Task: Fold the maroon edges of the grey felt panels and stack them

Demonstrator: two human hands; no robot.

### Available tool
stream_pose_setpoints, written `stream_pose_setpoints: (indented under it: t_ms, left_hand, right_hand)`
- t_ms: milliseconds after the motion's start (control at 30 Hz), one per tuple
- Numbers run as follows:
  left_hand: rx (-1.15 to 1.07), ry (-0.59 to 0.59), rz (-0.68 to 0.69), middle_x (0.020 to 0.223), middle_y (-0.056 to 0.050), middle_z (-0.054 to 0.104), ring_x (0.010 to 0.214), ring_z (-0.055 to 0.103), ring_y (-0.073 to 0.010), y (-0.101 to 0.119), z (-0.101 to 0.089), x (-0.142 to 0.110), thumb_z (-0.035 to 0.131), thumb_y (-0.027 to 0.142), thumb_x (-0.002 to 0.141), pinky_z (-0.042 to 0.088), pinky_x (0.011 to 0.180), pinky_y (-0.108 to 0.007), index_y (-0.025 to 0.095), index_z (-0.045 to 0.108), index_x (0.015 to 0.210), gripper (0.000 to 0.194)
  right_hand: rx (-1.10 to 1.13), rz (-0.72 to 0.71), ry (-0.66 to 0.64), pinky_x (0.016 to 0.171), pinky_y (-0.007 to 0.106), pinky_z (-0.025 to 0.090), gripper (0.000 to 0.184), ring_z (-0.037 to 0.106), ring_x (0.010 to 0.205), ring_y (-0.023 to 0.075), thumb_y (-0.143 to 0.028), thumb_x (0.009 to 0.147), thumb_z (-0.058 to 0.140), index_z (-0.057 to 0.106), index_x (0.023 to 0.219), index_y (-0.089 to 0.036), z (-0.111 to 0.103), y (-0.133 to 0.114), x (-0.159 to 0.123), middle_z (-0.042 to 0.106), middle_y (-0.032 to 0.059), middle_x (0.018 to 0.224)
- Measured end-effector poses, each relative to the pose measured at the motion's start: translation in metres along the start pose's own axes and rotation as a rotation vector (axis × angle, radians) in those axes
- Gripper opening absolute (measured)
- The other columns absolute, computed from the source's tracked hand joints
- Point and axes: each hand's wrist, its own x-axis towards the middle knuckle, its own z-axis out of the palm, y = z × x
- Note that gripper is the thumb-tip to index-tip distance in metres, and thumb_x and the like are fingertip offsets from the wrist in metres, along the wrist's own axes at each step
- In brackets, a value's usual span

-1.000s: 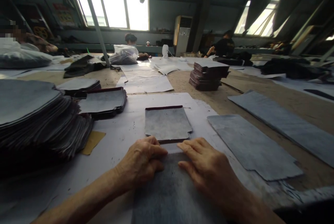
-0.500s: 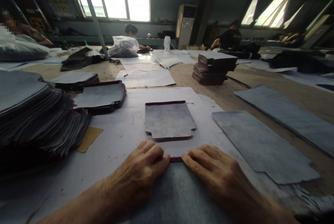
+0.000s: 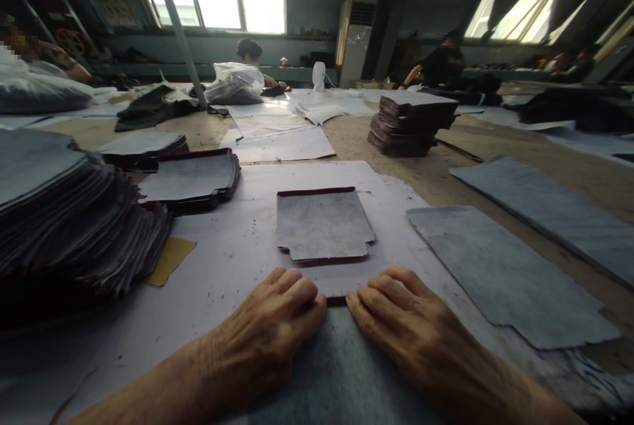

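A grey-backed panel lies in front of me, its far edge folded over into a narrow dark red strip. My left hand is closed at the left part of that fold, thumb and curled fingers pressing it. On the right part, my right hand does the same, fingers bent and close together. A short stretch of the red strip shows between my two thumbs. The panel's side edges are hidden under my hands and forearms. Just beyond lies a smaller grey panel with a red folded top edge and notched lower corners.
A tall stack of grey panels stands at left, with a lower stack behind it and a tan scrap alongside. Larger grey panels lie at right. Farther back are a dark red stack and people at work.
My hands stay on the folded edge and have shifted very slightly right in the view. The camera view has moved a little; the other pieces lie as before.
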Motion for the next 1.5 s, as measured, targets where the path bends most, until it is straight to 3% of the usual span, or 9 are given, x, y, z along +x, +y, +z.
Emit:
stream_pose_setpoints:
  t_ms: [167, 300, 533, 700, 767, 967, 1167, 1400, 1500]
  left_hand:
    - [-0.024, -0.047, -0.023, 0.086, -0.006, 0.051, 0.077, 0.042, -0.0182, -0.001, -0.001, 0.001, 0.035, -0.002, 0.077, 0.043, 0.07, -0.034, 0.013, 0.052, 0.105, 0.036]
    - [-0.026, -0.063, -0.032, 0.086, -0.006, 0.05, 0.076, 0.041, -0.0179, -0.002, 0.0, -0.001, 0.036, 0.0, 0.078, 0.042, 0.07, -0.034, 0.013, 0.053, 0.101, 0.032]
    - [-0.068, -0.05, -0.03, 0.087, -0.007, 0.05, 0.078, 0.044, -0.0182, -0.004, -0.006, -0.003, 0.037, 0.001, 0.079, 0.044, 0.07, -0.034, 0.013, 0.053, 0.105, 0.033]
    - [-0.079, 0.161, -0.008, 0.088, -0.008, 0.051, 0.079, 0.046, -0.0153, -0.014, -0.013, -0.019, 0.037, -0.003, 0.079, 0.046, 0.069, -0.029, 0.012, 0.052, 0.109, 0.037]
    - [-0.071, 0.193, 0.001, 0.084, -0.007, 0.051, 0.075, 0.046, -0.0141, -0.017, -0.013, -0.026, 0.037, -0.004, 0.079, 0.045, 0.066, -0.027, 0.012, 0.054, 0.107, 0.036]
    - [-0.033, 0.142, -0.019, 0.082, -0.007, 0.051, 0.073, 0.044, -0.0152, -0.017, -0.01, -0.031, 0.04, -0.001, 0.08, 0.044, 0.065, -0.029, 0.01, 0.055, 0.104, 0.03]
    - [-0.015, 0.112, 0.019, 0.08, -0.007, 0.051, 0.071, 0.042, -0.0164, -0.015, -0.011, -0.026, 0.038, 0.003, 0.082, 0.041, 0.064, -0.032, 0.008, 0.054, 0.101, 0.024]
    - [-0.028, 0.093, 0.002, 0.078, -0.007, 0.05, 0.07, 0.041, -0.0164, -0.014, -0.008, -0.026, 0.037, 0.003, 0.081, 0.04, 0.065, -0.032, 0.01, 0.056, 0.084, 0.02]
    - [-0.082, 0.134, -0.05, 0.08, -0.007, 0.051, 0.072, 0.043, -0.0161, -0.017, -0.011, -0.029, 0.038, 0.003, 0.08, 0.042, 0.067, -0.031, 0.012, 0.058, 0.09, 0.024]
  right_hand:
    - [-0.049, 0.107, 0.003, 0.074, 0.04, 0.042, 0.034, 0.05, 0.07, 0.0182, -0.006, 0.088, 0.029, 0.062, 0.083, -0.01, 0.0, -0.011, 0.009, 0.058, 0.007, 0.074]
    - [-0.057, 0.109, 0.089, 0.079, 0.042, 0.041, 0.03, 0.051, 0.079, 0.0205, -0.006, 0.087, 0.032, 0.062, 0.093, -0.009, 0.007, -0.019, 0.014, 0.06, 0.0092, 0.083]
    - [0.056, 0.107, 0.017, 0.068, 0.033, 0.047, 0.03, 0.052, 0.075, 0.0188, -0.002, 0.084, 0.031, 0.06, 0.087, -0.01, 0.009, -0.023, 0.015, 0.059, 0.0082, 0.08]
    - [0.041, 0.106, 0.071, 0.067, 0.032, 0.046, 0.034, 0.053, 0.073, 0.0176, -0.003, 0.086, 0.028, 0.062, 0.088, -0.01, 0.012, -0.02, 0.017, 0.061, 0.007, 0.081]
    - [0.04, 0.105, 0.094, 0.068, 0.032, 0.046, 0.036, 0.054, 0.073, 0.0174, -0.003, 0.087, 0.027, 0.063, 0.088, -0.01, 0.014, -0.02, 0.018, 0.061, 0.0067, 0.08]
    - [0.049, 0.067, 0.091, 0.08, 0.037, 0.043, 0.032, 0.053, 0.074, 0.0163, -0.008, 0.089, 0.032, 0.06, 0.103, -0.009, 0.015, -0.018, 0.017, 0.062, 0.0051, 0.083]
    - [-0.117, 0.004, 0.044, 0.091, 0.044, 0.035, 0.035, 0.053, 0.076, 0.0171, -0.004, 0.088, 0.029, 0.062, 0.097, -0.007, 0.013, -0.023, 0.026, 0.062, 0.0068, 0.085]
    - [0.035, 0.076, 0.102, 0.064, 0.031, 0.045, 0.032, 0.051, 0.07, 0.0178, -0.002, 0.083, 0.031, 0.062, 0.081, -0.01, 0.025, -0.039, 0.045, 0.058, 0.008, 0.074]
    - [0.067, 0.071, 0.111, 0.06, 0.031, 0.045, 0.032, 0.049, 0.067, 0.0175, -0.003, 0.083, 0.031, 0.063, 0.081, -0.01, 0.03, -0.04, 0.045, 0.057, 0.0081, 0.073]
